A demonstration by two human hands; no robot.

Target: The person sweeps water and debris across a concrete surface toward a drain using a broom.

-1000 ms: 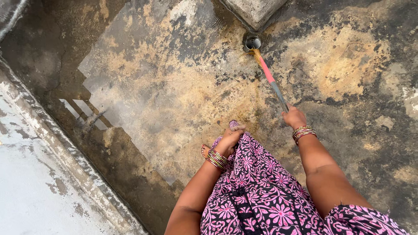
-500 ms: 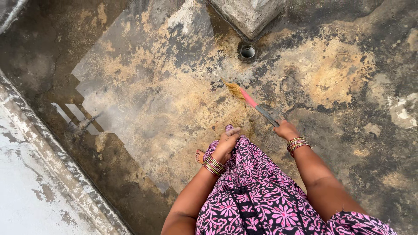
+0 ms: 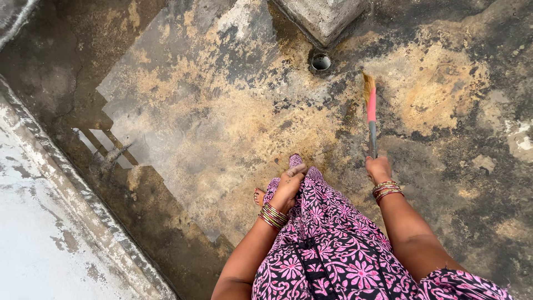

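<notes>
Pink-and-grey broom [image 3: 371,116], straw tip, in right hand's [image 3: 379,168] fist; left hand [image 3: 288,186] bunching dress [image 3: 327,239]

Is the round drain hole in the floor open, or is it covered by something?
Open. The drain hole shows a dark round mouth with a pale rim and no lid or grate. The broom, held by the right hand, points beside it, not into it.

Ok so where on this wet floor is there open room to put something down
Open floor lies between the raised ledge on the left and the left hand, and right of the broom, beyond the right hand. It is tighter at the top, where the drain hole sits against the concrete block.
</notes>
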